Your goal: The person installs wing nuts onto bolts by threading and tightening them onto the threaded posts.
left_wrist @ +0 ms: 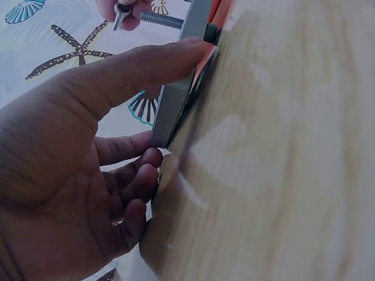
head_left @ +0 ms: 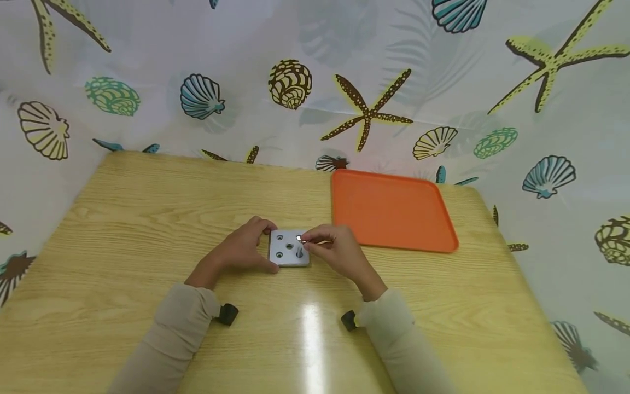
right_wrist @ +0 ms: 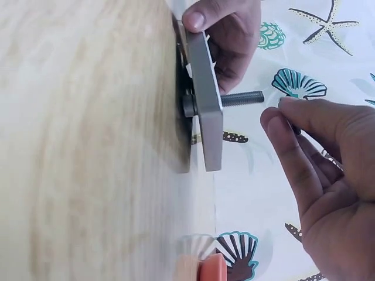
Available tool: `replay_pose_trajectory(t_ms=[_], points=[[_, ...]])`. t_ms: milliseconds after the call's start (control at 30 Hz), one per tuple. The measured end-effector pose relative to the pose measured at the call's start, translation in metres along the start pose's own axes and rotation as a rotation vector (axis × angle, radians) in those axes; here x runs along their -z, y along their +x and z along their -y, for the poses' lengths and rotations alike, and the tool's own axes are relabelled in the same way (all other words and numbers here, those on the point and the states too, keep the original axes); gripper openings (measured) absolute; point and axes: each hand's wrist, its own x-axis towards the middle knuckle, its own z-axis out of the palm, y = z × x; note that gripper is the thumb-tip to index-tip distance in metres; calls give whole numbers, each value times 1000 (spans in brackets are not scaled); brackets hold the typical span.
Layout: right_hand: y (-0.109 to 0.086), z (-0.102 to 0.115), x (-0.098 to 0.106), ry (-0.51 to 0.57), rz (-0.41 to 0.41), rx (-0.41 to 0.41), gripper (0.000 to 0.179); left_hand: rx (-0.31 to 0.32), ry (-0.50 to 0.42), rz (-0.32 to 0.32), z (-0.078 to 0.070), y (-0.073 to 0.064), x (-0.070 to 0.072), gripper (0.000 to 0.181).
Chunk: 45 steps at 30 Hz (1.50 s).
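Note:
A grey metal plate (head_left: pixel 289 261) with several holes lies on the table. My left hand (head_left: pixel 239 250) grips its left side, thumb on the near edge and fingers at the far edge. A threaded bolt (right_wrist: pixel 243 98) sticks up through the plate near its right side, its head underneath. Above the bolt tip, my right hand (head_left: pixel 340 251) pinches a small metal wing nut (left_wrist: pixel 122 14) between thumb and forefinger, apart from the bolt. In the right wrist view the fingertips mostly hide the nut.
An orange tray (head_left: pixel 394 210) lies at the back right of the wooden table (head_left: pixel 147 219), just beyond my right hand. A white cloth (head_left: pixel 246 126) printed with shells and starfish hangs behind the table.

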Motion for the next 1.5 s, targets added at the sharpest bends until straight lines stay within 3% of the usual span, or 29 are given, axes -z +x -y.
replay_pose_trajectory(t_ms=[233, 567, 1267, 1500], points=[[-3, -5, -8, -15, -25, 58, 16, 10, 3, -3, -2, -1, -1, 86], [-5, -3, -7, -116, 25, 115, 11, 8, 22, -1, -1, -1, -1, 87], [-7, 4, -6, -196, 28, 142, 7, -10, 5, -9, -2, -2, -1, 86], [-7, 2, 0, -179, 87, 145, 12, 3, -2, 1, -3, -2, -1, 86]])
